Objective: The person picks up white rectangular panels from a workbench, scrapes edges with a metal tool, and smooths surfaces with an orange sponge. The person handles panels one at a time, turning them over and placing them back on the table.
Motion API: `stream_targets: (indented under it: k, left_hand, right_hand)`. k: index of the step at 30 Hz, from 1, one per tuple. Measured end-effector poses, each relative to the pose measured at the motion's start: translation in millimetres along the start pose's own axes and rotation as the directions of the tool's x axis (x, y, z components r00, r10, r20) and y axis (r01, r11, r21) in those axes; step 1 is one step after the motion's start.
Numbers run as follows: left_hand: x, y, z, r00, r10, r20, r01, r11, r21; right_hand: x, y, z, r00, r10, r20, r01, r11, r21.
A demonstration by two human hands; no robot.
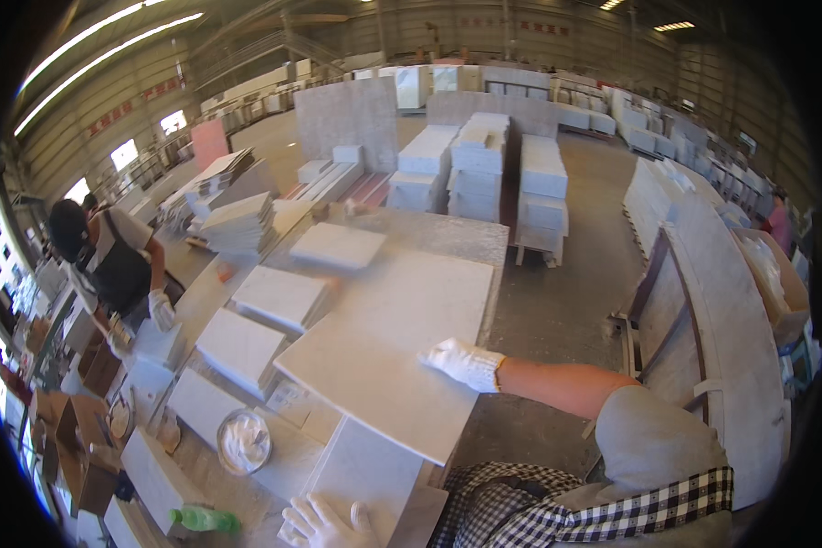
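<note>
A large pale stone slab (pixel 402 338) lies flat across the worktable in front of me. On its right part rests my right hand (pixel 466 363) in a white knit glove, fingers bent together against the surface. Whatever the fingers may hold is hidden. My left hand (pixel 329 522), gloved in white too, lies with fingers spread on a smaller grey slab (pixel 370 470) at the near edge. Left of the big slab sit several stacked tiles (pixel 242 347). A round tin of white paste (pixel 245 442) stands close to my left hand.
A green bottle (pixel 205 520) lies at the lower left near open cardboard boxes (pixel 82 447). A co-worker (pixel 123 260) with white gloves stands at the left. Stacks of stone blocks (pixel 475 169) stand beyond the table. Large slabs (pixel 721 338) lean on a rack at right.
</note>
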State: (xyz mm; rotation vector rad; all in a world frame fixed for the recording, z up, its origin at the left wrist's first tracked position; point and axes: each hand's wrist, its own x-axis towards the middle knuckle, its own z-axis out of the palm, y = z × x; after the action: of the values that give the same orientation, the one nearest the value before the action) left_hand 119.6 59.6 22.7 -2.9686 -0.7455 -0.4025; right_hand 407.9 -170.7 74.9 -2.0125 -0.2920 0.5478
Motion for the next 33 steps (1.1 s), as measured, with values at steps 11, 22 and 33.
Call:
stream_targets:
  k: [11,22,33]
  left_hand:
    - [6.0,3.0,-17.7,0.995,-0.085,0.061,0.096,0.974,-0.207]
    - [6.8,-2.8,-24.8,0.995,-0.079,0.064,0.098,0.924,-0.370]
    - [-3.0,-1.5,-11.1,0.977,-0.130,0.171,0.192,0.884,-0.425]
  right_hand:
    - [130.1,-42.5,22.5,0.993,-0.030,-0.111,0.042,0.994,0.104]
    - [294.8,-76.8,147.7,0.961,-0.266,-0.075,0.248,0.949,-0.196]
    - [385.4,-101.9,236.6,0.936,-0.351,-0.022,0.346,0.931,-0.115]
